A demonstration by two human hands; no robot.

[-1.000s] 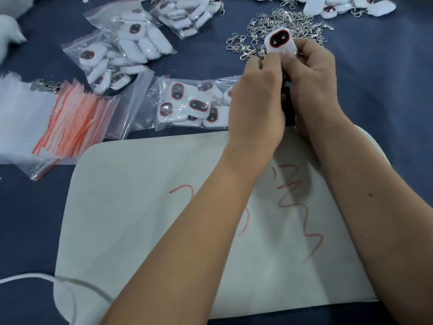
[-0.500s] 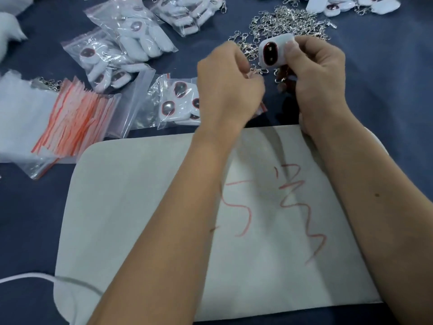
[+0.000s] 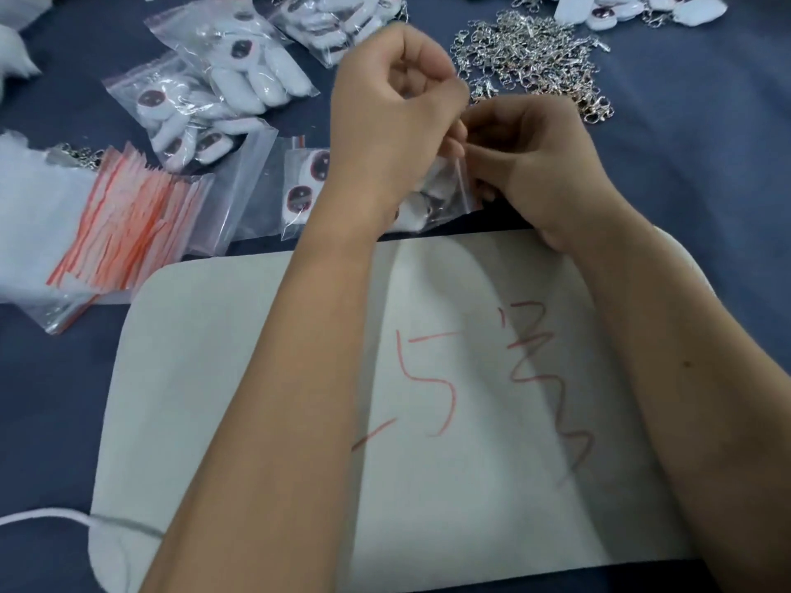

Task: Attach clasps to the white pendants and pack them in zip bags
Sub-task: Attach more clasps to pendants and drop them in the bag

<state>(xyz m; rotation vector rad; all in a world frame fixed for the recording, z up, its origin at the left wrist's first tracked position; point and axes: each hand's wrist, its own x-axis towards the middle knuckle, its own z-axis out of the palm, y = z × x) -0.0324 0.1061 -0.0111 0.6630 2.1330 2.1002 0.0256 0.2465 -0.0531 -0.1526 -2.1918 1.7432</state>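
Observation:
My left hand (image 3: 385, 122) and my right hand (image 3: 526, 156) meet over a clear zip bag (image 3: 306, 188) that lies above the white mat and holds several white pendants with dark red faces. Both hands have curled fingers and pinch the bag's red-striped mouth (image 3: 462, 181) from either side. No loose pendant shows in either hand. A pile of silver clasps (image 3: 535, 57) lies just beyond my right hand. More white pendants (image 3: 608, 15) lie at the top right edge.
Three filled zip bags (image 3: 205, 117) (image 3: 257, 57) (image 3: 334, 23) lie at the upper left on the blue cloth. A stack of empty red-striped zip bags (image 3: 128, 224) sits at the left. The white mat (image 3: 257, 378) with red marks lies under my forearms. A white cord (image 3: 43, 515) lies at the lower left.
The pendant that my right hand held up is out of sight. Both hands have dropped from the clasp pile to the bag's mouth, and my left hand has taken hold of the bag.

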